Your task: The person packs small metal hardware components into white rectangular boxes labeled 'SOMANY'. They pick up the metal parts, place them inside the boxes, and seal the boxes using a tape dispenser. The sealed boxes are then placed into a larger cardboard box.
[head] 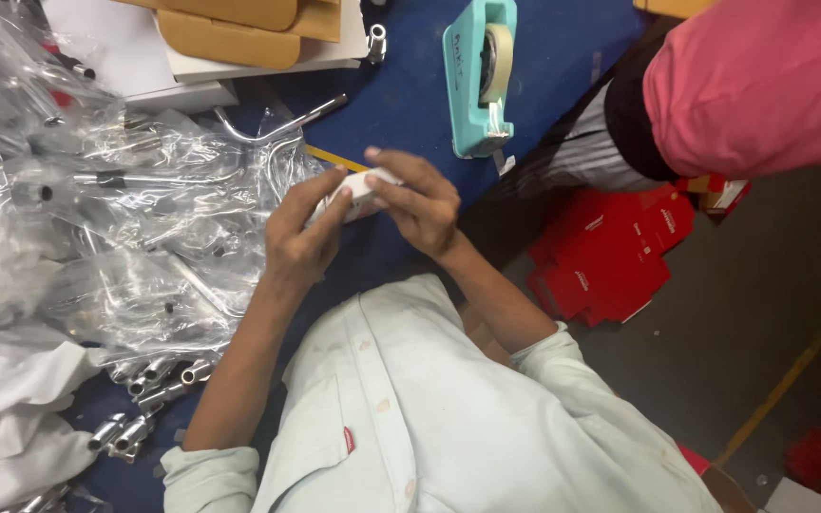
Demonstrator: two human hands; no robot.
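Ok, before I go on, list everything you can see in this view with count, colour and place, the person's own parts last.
small box: one, white, held between both hands over the table
tape dispenser: one, teal, top centre of the table
table: one, blue top
plastic bags: a heap, clear, left, with metal tubes inside
bent tube: one, chrome, loose at the top of the heap
metal fittings: several, silver, lower left
cardboard pieces: a few, tan, top on a white box
flat cartons: a pile, red, on the floor right
other person's sleeve: one, pink, top right
shirt: pale, bottom centre
left hand: grips the box
right hand: grips the box
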